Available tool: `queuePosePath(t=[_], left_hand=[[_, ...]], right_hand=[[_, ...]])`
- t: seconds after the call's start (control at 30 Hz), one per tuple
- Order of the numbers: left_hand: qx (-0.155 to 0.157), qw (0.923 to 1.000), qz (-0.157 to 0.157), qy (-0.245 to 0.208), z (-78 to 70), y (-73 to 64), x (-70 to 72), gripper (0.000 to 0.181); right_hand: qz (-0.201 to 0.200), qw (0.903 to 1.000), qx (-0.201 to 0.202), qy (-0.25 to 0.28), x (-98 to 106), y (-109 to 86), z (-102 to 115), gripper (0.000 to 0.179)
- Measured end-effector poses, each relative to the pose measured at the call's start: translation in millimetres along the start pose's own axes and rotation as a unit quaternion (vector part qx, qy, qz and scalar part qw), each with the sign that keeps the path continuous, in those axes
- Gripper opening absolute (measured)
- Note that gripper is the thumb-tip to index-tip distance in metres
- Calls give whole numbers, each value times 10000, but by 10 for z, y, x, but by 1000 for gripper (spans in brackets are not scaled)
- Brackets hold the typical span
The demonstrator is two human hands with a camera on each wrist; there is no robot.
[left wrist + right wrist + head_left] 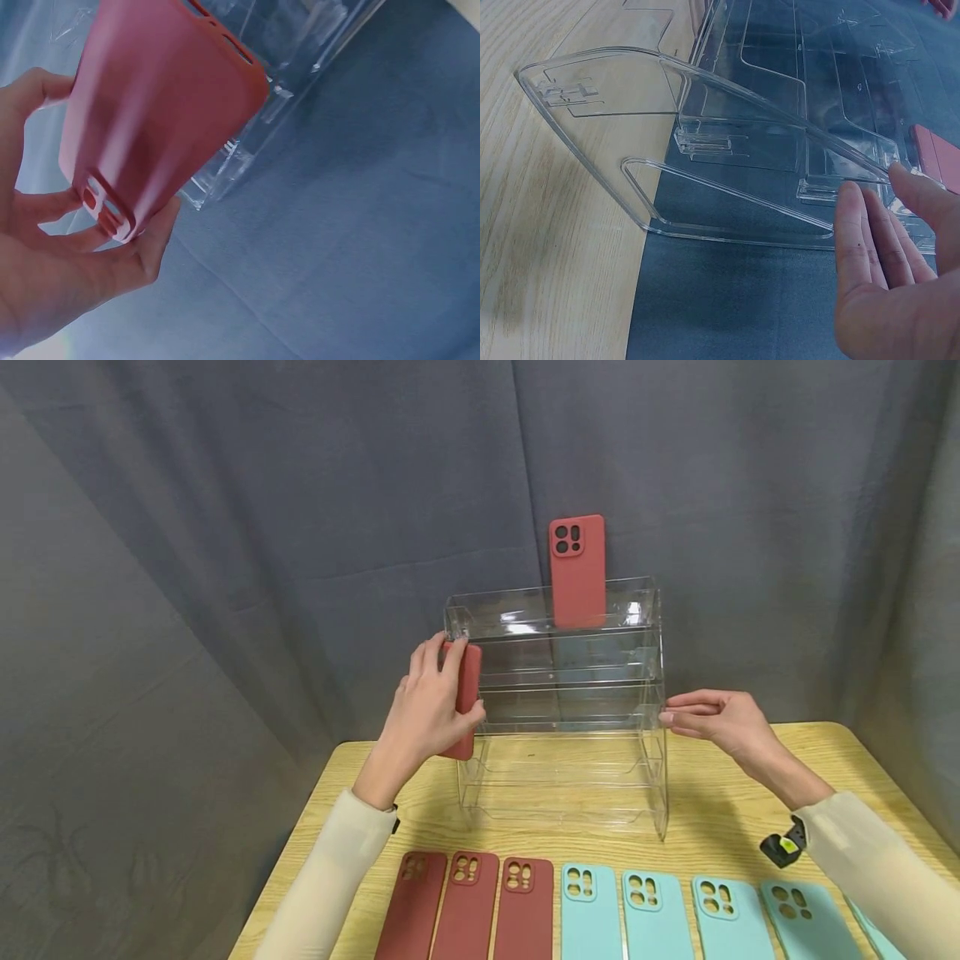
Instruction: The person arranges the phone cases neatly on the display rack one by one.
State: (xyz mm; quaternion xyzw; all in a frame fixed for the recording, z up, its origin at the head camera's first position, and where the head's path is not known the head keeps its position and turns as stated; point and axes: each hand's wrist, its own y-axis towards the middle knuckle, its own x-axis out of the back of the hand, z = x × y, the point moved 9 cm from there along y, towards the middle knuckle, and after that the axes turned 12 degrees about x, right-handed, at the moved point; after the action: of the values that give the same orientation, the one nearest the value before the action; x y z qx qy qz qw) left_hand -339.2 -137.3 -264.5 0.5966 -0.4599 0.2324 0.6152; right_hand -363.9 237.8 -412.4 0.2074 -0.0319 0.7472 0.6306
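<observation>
My left hand (426,706) grips a red phone case (467,702) upright by its edges, at the left front of a clear acrylic tiered display rack (555,818). In the left wrist view, fingers rest about the camera-hole end of the case, and the thumb is on its side edge. My right hand (723,722) is at the rack's right side panel. Its fingers lie straight along the outside and the thumb is at the panel's front edge, as the right wrist view shows. A second red phone case (579,577) stands on the top tier, right of the middle.
Three dark red phone cases (522,910) lie in a row at the front of the wooden table (750,810). Right of them lie several turquoise phone cases (660,922), partly under the right forearm. A grey curtain (360,527) hangs behind the rack.
</observation>
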Motion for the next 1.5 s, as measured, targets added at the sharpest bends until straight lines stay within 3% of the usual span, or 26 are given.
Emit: queuePosePath(t=[0.5,0.83,0.97,1.1,1.33,1.5], left_hand=[[89,9987,-483,-124,-299,908,200,88],[391,9984,-357,-211,-250,1372,197,89],[563,9974,-375,-247,-230,1512,193,90],[507,9974,-502,-24,-276,1613,162,91],[573,9959,-663,231,-338,1736,106,91],[712,9954,-548,341,-371,1797,32,92]], right_hand=[[-35,9999,-57,-94,51,5,2,65],[-6,10000,-66,60,-1,-5,21,65],[4,10000,-51,9,-3,18,36,63],[-9,9999,-113,-30,-5,38,16,61],[-22,9999,-128,84,-18,43,-8,61],[-13,9999,-111,71,-44,37,12,58]])
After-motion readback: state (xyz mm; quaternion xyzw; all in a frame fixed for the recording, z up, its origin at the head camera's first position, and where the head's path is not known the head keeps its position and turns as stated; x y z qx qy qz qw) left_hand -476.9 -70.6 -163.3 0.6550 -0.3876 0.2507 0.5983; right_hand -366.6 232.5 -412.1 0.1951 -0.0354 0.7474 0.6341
